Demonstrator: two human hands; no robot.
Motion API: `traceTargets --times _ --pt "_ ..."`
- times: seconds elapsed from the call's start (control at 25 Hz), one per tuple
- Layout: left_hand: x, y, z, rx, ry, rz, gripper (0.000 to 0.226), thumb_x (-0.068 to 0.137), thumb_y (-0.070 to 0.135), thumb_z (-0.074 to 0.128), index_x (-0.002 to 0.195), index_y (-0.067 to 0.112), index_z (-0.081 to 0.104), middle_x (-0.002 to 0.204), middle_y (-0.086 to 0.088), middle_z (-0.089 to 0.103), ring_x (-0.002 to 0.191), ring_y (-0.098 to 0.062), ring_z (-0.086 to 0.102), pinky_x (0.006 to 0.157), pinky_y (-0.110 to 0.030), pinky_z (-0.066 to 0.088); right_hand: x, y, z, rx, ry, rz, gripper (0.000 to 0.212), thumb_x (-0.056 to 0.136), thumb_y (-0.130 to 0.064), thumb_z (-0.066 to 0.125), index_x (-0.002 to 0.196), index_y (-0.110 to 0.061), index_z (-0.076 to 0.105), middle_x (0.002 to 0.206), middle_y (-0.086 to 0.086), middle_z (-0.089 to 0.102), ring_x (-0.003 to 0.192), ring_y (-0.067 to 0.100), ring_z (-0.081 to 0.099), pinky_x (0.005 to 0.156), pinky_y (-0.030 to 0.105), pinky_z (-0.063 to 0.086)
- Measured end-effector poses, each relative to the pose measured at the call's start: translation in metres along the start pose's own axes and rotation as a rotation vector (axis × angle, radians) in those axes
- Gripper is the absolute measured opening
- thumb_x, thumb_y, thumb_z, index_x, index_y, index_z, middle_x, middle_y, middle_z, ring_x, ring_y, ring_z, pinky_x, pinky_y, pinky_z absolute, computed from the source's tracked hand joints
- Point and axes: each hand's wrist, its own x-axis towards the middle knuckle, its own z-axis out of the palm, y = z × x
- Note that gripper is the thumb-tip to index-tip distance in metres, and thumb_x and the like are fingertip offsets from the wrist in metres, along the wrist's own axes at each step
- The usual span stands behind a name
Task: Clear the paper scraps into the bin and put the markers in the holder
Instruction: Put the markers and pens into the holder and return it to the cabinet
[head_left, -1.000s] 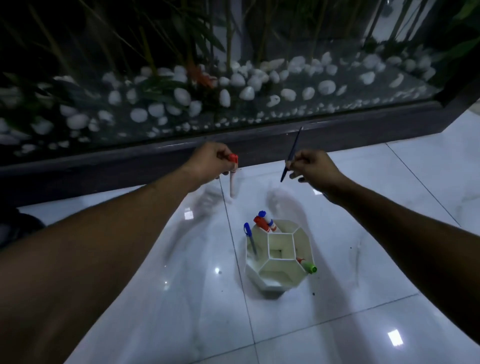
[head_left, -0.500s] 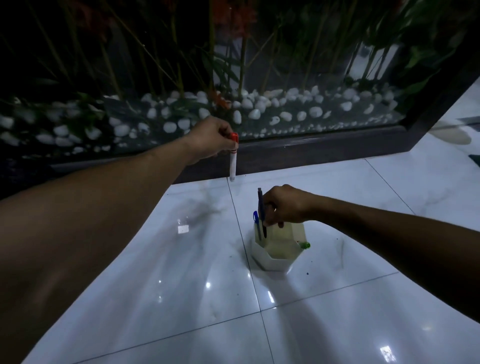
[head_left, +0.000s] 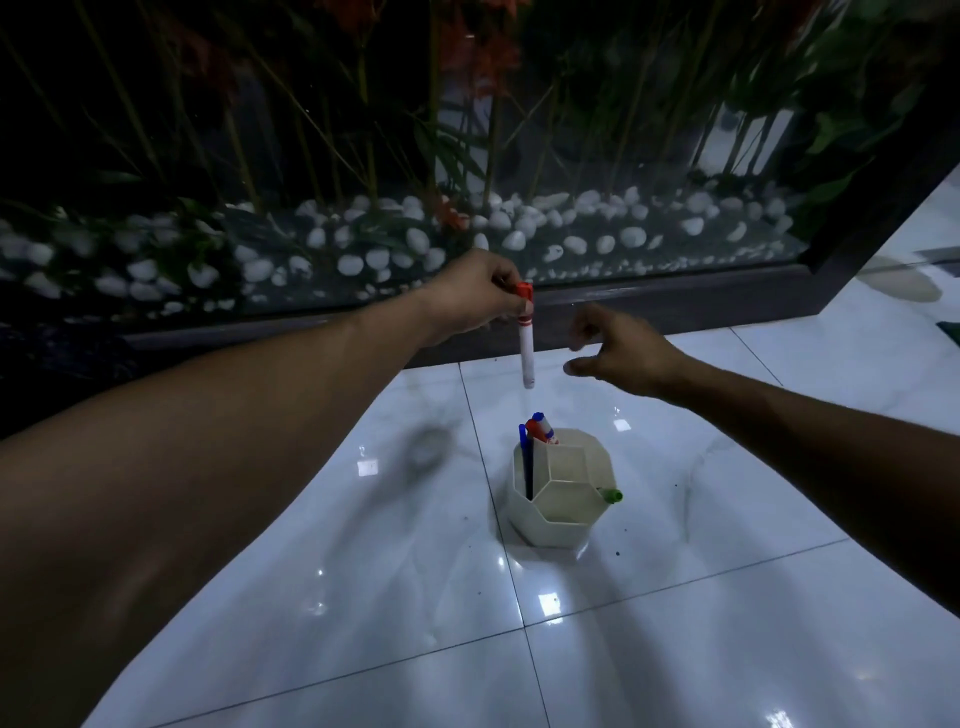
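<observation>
A cream hexagonal holder (head_left: 563, 514) stands on the glossy white floor. In its left compartments are a dark pen (head_left: 528, 467) and red and blue capped markers (head_left: 540, 428). A green marker (head_left: 611, 495) pokes out at its right side. My left hand (head_left: 475, 296) pinches the red cap of a white marker (head_left: 527, 345), which hangs upright above the holder. My right hand (head_left: 618, 351) hovers to the right of that marker, fingers spread and empty.
A dark planter ledge (head_left: 649, 306) with a glass front, white pebbles (head_left: 514, 239) and plant stems runs across the back. White floor tiles (head_left: 675, 649) stretch toward me. No paper scraps or bin show.
My right hand lowered the dark pen into the holder, let it go, and rose back up empty. My left hand kept the red-capped marker aloft.
</observation>
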Motion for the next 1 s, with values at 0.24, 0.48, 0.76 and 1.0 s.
traceTargets --times 0.24,0.48,0.76,1.0 --pt "0.01 0.011 0.043 -0.034 -0.143 0.055 0.011 0.092 0.013 0.069 0.101 0.008 0.07 0.093 -0.006 0.074 0.088 -0.016 0.073 0.076 -0.029 0.059 -0.007 0.008 -0.01 0.169 -0.125 -0.055 0.02 0.089 -0.02 0.074 0.108 -0.016 0.071 0.1 -0.002 0.073 0.084 0.008 0.066 0.072 0.026 0.052" --pt "0.016 -0.005 0.063 0.021 -0.313 -0.037 0.02 0.091 0.019 0.072 0.105 0.007 0.068 0.1 -0.007 0.074 0.094 -0.018 0.071 0.081 -0.035 0.055 -0.011 0.03 0.014 0.135 -0.197 0.034 0.016 0.089 -0.011 0.072 0.104 -0.013 0.072 0.09 -0.005 0.075 0.073 0.005 0.068 0.065 0.022 0.053" --pt "0.009 -0.042 0.06 0.084 -0.292 -0.218 0.025 0.096 0.029 0.064 0.111 0.009 0.064 0.109 -0.007 0.07 0.095 -0.018 0.071 0.083 -0.036 0.057 0.006 0.06 0.019 -0.116 -0.462 0.173 0.044 0.086 -0.015 0.077 0.127 -0.014 0.061 0.117 0.004 0.07 0.087 0.016 0.069 0.068 0.024 0.056" --pt "-0.026 -0.081 0.074 0.511 -0.559 -0.278 0.063 0.088 0.025 0.074 0.143 0.023 0.042 0.139 -0.006 0.056 0.113 -0.021 0.06 0.097 -0.036 0.053 -0.031 0.096 0.037 -0.302 -0.708 0.222 0.09 0.078 -0.023 0.085 0.151 -0.028 0.032 0.134 0.003 0.06 0.095 0.017 0.064 0.089 0.032 0.056"
